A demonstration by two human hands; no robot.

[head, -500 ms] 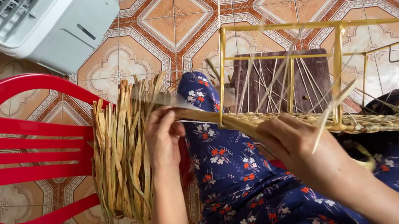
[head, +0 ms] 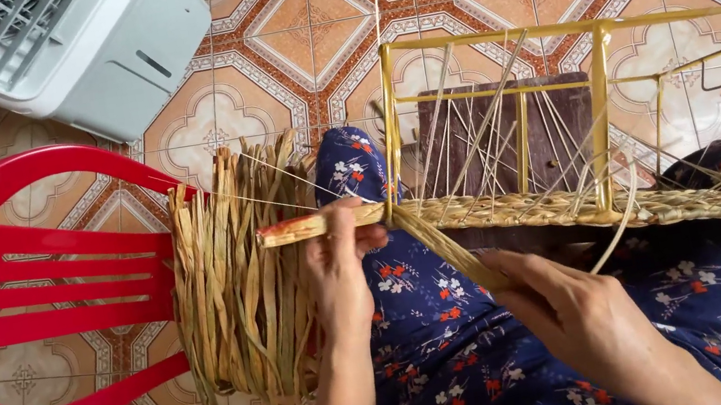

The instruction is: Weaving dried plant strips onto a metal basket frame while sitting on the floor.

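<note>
Head view: straw strand [head: 325,224] in left hand [head: 340,270]

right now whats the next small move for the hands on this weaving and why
Probably pull the straw strand snug with the right hand: it runs slanted from the yellow frame corner down to that hand, while the left hand pins the strand end at the corner post, so tightening would seat it against the woven edge.

Straw bundle [head: 237,284] lies between chair [head: 30,290] and frame [head: 596,82].

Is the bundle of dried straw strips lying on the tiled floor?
No, the bundle of dried straw strips rests on the seat of the red plastic chair, beside the left hand.
</note>
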